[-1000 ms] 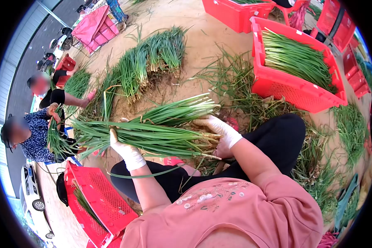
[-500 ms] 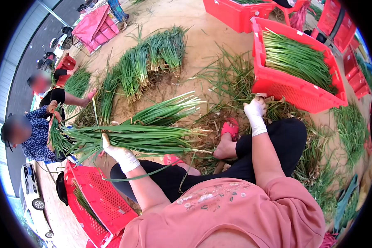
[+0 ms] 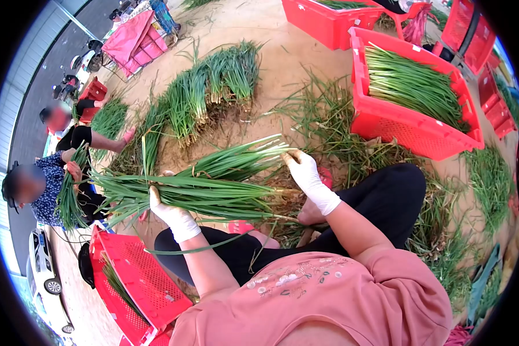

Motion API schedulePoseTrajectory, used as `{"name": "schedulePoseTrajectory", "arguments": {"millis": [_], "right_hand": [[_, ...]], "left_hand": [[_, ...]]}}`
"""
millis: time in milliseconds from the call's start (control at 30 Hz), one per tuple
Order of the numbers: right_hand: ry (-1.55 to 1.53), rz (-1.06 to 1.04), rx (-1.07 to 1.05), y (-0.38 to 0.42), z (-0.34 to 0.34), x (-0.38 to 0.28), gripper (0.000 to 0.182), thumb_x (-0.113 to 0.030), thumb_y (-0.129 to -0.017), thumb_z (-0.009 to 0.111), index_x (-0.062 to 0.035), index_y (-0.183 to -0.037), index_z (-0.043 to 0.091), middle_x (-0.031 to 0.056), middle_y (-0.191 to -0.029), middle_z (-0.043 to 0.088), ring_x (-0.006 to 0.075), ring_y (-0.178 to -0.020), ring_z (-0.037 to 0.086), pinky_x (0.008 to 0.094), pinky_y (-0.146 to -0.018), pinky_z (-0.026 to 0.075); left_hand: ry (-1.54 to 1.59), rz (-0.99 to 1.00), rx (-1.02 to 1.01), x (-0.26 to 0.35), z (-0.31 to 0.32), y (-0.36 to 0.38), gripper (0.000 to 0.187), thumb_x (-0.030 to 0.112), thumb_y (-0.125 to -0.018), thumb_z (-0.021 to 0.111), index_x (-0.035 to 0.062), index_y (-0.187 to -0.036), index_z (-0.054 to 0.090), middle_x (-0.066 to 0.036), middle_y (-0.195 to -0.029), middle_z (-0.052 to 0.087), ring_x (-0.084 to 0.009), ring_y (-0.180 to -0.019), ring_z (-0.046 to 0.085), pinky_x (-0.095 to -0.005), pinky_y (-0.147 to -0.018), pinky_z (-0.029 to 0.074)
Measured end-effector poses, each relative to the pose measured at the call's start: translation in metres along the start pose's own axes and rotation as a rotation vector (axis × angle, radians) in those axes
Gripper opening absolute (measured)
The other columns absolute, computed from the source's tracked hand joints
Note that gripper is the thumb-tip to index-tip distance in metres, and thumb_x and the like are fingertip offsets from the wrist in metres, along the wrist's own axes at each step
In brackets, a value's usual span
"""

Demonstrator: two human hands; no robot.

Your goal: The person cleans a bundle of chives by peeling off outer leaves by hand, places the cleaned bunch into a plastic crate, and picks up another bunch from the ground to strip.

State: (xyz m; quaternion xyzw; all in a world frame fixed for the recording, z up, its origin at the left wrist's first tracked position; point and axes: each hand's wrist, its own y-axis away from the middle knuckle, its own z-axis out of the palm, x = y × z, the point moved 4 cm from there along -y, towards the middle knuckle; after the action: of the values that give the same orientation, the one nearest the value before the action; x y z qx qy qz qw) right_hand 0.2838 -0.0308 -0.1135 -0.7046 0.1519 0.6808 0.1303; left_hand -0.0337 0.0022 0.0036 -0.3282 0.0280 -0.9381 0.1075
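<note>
My left hand (image 3: 168, 212), in a white glove, is wrapped round the leafy part of a bunch of long green chives (image 3: 219, 195). The root ends of this bunch point right and look brownish and untrimmed. Just beyond it lies a paler-stemmed bundle of chives (image 3: 230, 160), its white ends fanned to the right; how it is supported is partly hidden. My gloved right hand (image 3: 307, 176) has its fingers pinched at the tips of those white stems. One long loose leaf (image 3: 196, 249) hangs below my left wrist.
A red crate (image 3: 418, 130) full of chives stands at the upper right, another red crate (image 3: 138, 277) at the lower left. Rows of chives (image 3: 213, 81) lie on the ground ahead, with leaf litter (image 3: 328, 115) beside them. A co-worker (image 3: 55, 184) sits at the left holding chives.
My right hand has come left from beside the red crate to the white stem ends. My left hand still holds its bunch, shifted slightly. The co-worker's hands and chives have moved a little.
</note>
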Motion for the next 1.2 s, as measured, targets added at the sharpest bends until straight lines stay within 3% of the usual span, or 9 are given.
{"name": "schedulePoseTrajectory", "arguments": {"millis": [233, 533, 600, 667, 700, 800, 967, 1033, 1200], "right_hand": [[0.355, 0.05, -0.483, -0.002, 0.013, 0.0, 0.052, -0.039, -0.074, 0.064, -0.0003, -0.108, 0.058, 0.0186, -0.096, 0.062, 0.0247, -0.09, 0.06, 0.0306, -0.081, 0.044], [-0.212, 0.338, -0.67, 0.008, 0.037, 0.003, 0.042, -0.02, -0.077, 0.066, -0.0032, -0.114, 0.054, 0.0058, -0.103, 0.06, 0.0159, -0.09, 0.054, 0.0293, -0.076, 0.042], [0.077, 0.245, -0.673, 0.007, 0.041, 0.006, 0.029, -0.023, -0.084, 0.055, -0.0034, -0.104, 0.059, 0.0119, -0.096, 0.063, 0.0205, -0.087, 0.057, 0.0323, -0.077, 0.044], [0.309, -0.356, -0.533, 0.015, 0.051, 0.002, 0.028, -0.022, -0.085, 0.05, -0.0023, -0.102, 0.059, 0.0161, -0.088, 0.062, 0.0295, -0.077, 0.058, 0.0372, -0.071, 0.046], [0.409, -0.405, -0.522, 0.025, 0.054, -0.014, 0.026, -0.021, -0.085, 0.047, -0.0025, -0.097, 0.06, 0.0179, -0.088, 0.06, 0.0339, -0.08, 0.057, 0.0396, -0.073, 0.045], [0.5, -0.724, -0.581, 0.044, 0.052, -0.053, 0.025, -0.021, -0.084, 0.048, 0.0007, -0.09, 0.059, 0.016, -0.086, 0.06, 0.0321, -0.079, 0.058, 0.0381, -0.069, 0.046], [-0.627, 0.166, -0.494, 0.036, 0.03, -0.072, 0.017, -0.018, -0.085, 0.053, -0.0019, -0.08, 0.056, 0.0018, -0.06, 0.054, 0.0078, -0.052, 0.049, 0.0203, -0.049, 0.037], [-0.905, 0.119, -0.463, 0.025, 0.016, -0.081, 0.02, -0.014, -0.08, 0.053, -0.006, -0.062, 0.051, 0.0016, -0.049, 0.045, 0.0108, -0.044, 0.038, 0.0259, -0.048, 0.032], [-1.287, 0.014, -0.523, 0.005, -0.049, -0.126, 0.016, -0.012, -0.077, 0.054, -0.0093, -0.062, 0.048, -0.0005, -0.043, 0.032, 0.0115, -0.04, 0.028, 0.0298, -0.048, 0.028]], "left_hand": [[-0.011, -0.006, 0.015, -0.008, 0.001, -0.002, 0.028, 0.026, -0.08, 0.059, 0.0041, -0.096, 0.056, -0.016, -0.098, 0.053, -0.0249, -0.089, 0.053, -0.0397, -0.079, 0.048], [0.027, -0.067, -0.019, -0.028, 0.003, -0.005, 0.026, 0.026, -0.08, 0.058, 0.0038, -0.093, 0.056, -0.015, -0.096, 0.054, -0.0261, -0.09, 0.053, -0.0421, -0.082, 0.046], [-0.022, -0.074, 0.093, -0.031, 0.004, 0.0, 0.025, 0.026, -0.08, 0.057, 0.0044, -0.091, 0.055, -0.014, -0.094, 0.054, -0.0261, -0.089, 0.053, -0.0417, -0.083, 0.045], [-0.057, -0.041, 0.089, -0.032, 0.006, 0.0, 0.023, 0.026, -0.08, 0.057, 0.0048, -0.089, 0.055, -0.012, -0.091, 0.054, -0.0257, -0.088, 0.053, -0.0405, -0.084, 0.044], [-0.074, -0.049, 0.073, -0.033, 0.008, 0.0, 0.023, 0.025, -0.079, 0.058, 0.0047, -0.09, 0.055, -0.012, -0.091, 0.054, -0.0256, -0.088, 0.053, -0.0399, -0.084, 0.044], [-0.025, -0.076, 0.033, -0.036, 0.005, -0.001, 0.032, 0.02, -0.079, 0.055, -0.0015, -0.102, 0.052, -0.016, -0.092, 0.056, -0.0288, -0.092, 0.055, -0.0393, -0.082, 0.048], [-0.08, -0.076, 0.143, -0.042, -0.002, -0.001, 0.035, 0.02, -0.077, 0.056, -0.002, -0.104, 0.051, -0.019, -0.097, 0.056, -0.0302, -0.089, 0.056, -0.0419, -0.08, 0.048], [-0.089, -0.065, 0.136, -0.041, -0.008, -0.003, 0.034, 0.019, -0.077, 0.057, -0.0018, -0.104, 0.051, -0.018, -0.097, 0.056, -0.0305, -0.089, 0.056, -0.0425, -0.08, 0.048], [-0.097, -0.055, 0.167, -0.033, -0.001, 0.002, 0.034, 0.018, -0.075, 0.059, -0.0018, -0.102, 0.052, -0.018, -0.096, 0.057, -0.0308, -0.088, 0.056, -0.0435, -0.08, 0.048]]}}
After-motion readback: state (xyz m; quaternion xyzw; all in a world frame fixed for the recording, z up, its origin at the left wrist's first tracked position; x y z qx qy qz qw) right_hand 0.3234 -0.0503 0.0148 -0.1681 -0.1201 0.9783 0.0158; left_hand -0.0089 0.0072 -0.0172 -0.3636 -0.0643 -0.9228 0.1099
